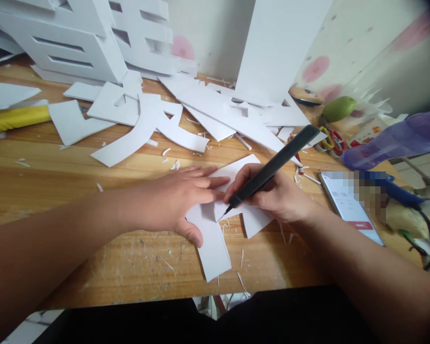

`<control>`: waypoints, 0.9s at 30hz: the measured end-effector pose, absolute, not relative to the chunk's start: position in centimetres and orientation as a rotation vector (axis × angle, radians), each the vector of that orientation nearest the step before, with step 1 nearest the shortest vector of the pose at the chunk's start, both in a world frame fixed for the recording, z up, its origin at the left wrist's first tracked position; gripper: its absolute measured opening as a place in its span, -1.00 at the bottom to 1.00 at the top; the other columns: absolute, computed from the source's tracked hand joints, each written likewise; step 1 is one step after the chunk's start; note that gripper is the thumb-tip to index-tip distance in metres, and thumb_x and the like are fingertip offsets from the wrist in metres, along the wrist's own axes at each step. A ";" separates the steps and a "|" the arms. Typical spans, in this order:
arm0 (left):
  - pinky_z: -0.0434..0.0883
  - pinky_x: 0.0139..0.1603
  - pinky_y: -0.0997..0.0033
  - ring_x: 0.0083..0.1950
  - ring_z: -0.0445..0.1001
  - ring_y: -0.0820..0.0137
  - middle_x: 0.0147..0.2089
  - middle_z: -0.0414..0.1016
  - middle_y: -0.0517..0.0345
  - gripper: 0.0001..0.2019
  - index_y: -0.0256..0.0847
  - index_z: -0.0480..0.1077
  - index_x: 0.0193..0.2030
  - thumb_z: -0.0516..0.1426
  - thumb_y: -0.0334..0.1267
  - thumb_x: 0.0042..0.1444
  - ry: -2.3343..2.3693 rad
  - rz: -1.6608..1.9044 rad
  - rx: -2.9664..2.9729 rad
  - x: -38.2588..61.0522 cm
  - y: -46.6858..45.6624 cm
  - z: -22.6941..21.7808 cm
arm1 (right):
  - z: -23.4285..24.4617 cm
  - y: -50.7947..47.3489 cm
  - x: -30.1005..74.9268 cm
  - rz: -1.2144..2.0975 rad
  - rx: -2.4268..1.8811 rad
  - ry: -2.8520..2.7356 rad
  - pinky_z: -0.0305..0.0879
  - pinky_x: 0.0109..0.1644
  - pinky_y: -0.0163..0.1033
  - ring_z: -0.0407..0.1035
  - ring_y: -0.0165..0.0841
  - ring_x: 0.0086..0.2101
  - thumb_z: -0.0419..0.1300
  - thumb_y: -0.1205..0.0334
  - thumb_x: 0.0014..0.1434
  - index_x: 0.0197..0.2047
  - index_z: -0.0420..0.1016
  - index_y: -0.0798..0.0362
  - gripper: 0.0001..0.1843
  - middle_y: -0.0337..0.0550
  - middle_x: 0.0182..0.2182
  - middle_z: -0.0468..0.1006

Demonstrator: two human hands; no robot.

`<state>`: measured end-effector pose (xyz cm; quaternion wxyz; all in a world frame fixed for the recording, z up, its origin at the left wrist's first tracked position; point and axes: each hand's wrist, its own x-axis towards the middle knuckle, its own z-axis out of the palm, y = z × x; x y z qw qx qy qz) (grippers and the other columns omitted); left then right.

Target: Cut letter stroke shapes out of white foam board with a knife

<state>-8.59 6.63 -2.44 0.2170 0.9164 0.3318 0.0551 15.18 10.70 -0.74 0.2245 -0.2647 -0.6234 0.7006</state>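
My right hand point(268, 193) grips a black pen-shaped craft knife point(272, 169), which slants up to the right. Its thin tip touches a white foam board cutout point(215, 251) near an inner corner of the edge. Spread flat over the left side of that cutout is my left hand point(186, 196), its fingers apart and thumb lower down. Both hands cover parts of the cutout. Thin white shavings point(175, 165) lie around it on the wooden table point(136, 267).
White cut pieces point(129, 129) lie behind my hands, with larger white cutout shapes point(75, 52) and a tall white board point(279, 48) standing behind. A yellow object point(17, 118) is at left. Rightward are a phone point(347, 205), scissors point(331, 138) and a purple bottle point(394, 136).
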 end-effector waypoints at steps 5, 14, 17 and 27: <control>-0.19 0.44 0.09 0.51 -0.28 0.08 0.52 -0.22 0.07 0.00 0.02 0.02 0.42 0.22 0.35 -0.14 0.974 0.109 2.573 -8.8 6.5 -2.8 | 0.0 10.8 15.2 1.886 -0.714 -1.874 0.50 -0.17 -0.20 0.54 -0.29 -0.29 0.39 0.27 -0.04 -0.30 0.49 0.09 -0.78 -0.12 -0.32 0.65; -0.18 0.41 -0.04 0.49 -0.25 -0.04 0.52 -0.21 -0.03 0.09 0.01 -0.03 0.43 0.24 0.37 -0.21 1.105 0.045 2.545 -8.5 6.4 -2.4 | -0.2 11.6 15.1 1.861 -0.652 -1.926 0.50 -0.18 -0.25 0.53 -0.35 -0.32 0.28 0.46 -0.08 -0.34 0.53 0.12 -0.83 -0.16 -0.36 0.65; -0.22 0.42 -0.05 0.50 -0.24 -0.02 0.52 -0.23 -0.02 0.10 0.05 -0.09 0.44 0.21 0.40 -0.20 1.099 0.056 2.553 -8.7 6.5 -2.7 | -0.2 11.7 15.0 1.878 -0.653 -1.909 0.50 -0.20 -0.28 0.54 -0.36 -0.33 0.30 0.45 -0.09 -0.33 0.54 0.13 -0.82 -0.16 -0.37 0.65; -0.25 0.42 -0.07 0.49 -0.21 -0.02 0.52 -0.21 0.00 0.09 0.05 -0.10 0.44 0.18 0.42 -0.18 1.050 0.133 2.565 -8.9 6.5 -3.1 | -0.5 12.5 15.2 1.824 -0.662 -1.988 0.51 -0.21 -0.26 0.56 -0.31 -0.29 0.36 0.40 -0.07 -0.33 0.52 0.12 -0.82 -0.13 -0.34 0.66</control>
